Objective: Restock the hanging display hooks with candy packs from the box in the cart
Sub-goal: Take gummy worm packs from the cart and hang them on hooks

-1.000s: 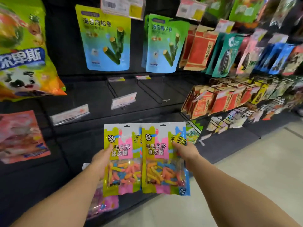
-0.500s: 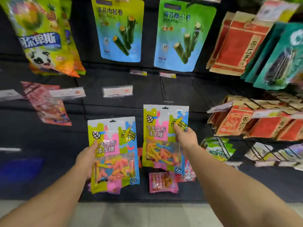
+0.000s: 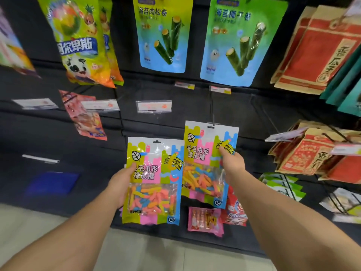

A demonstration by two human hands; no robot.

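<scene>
Both candy packs wore yellow, pink, green and blue stripes; the seaweed bags were green fading to blue.

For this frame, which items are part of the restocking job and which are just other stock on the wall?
Part of the job:
- right candy pack, pinched by the right hand, its hang hole at the display hook
- left candy pack, held by the left hand

Other stock:
- seaweed roll bags
- red-brown paper packs
- pink sachet
</scene>
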